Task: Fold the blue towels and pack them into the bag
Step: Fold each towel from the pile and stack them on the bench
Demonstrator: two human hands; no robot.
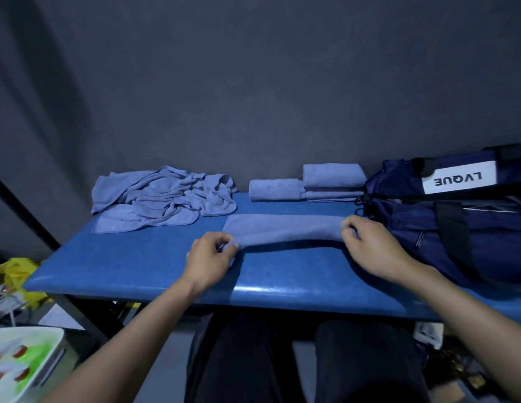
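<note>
Landmark: the blue counter (154,266), seen from the person's seat at its near edge.
Towel in work: one blue towel (285,228), folded into a long strip, lies flat at the counter's middle; its long axis runs left to right, parallel to the near edge, with its ends pointing at the pile side and the bag side.
Left hand (208,261): fingers and thumb curled, pinching the strip's near-left corner.
Right hand (372,245): fingers curled over the strip's right end, gripping it just beside the bag.
Unfolded pile (163,197): a crumpled heap of blue towels at the counter's far left; the number in it cannot be told.
Folded towels: one small folded towel (275,189) at the far edge, and touching its right side a folded stack (333,181) of about three layers.
Bag: one navy bag (445,216) on the counter's right end, with a white label reading LVQUE upside down.
Beyond the counter: a white tray (23,365) at lower left, off the counter.
</note>
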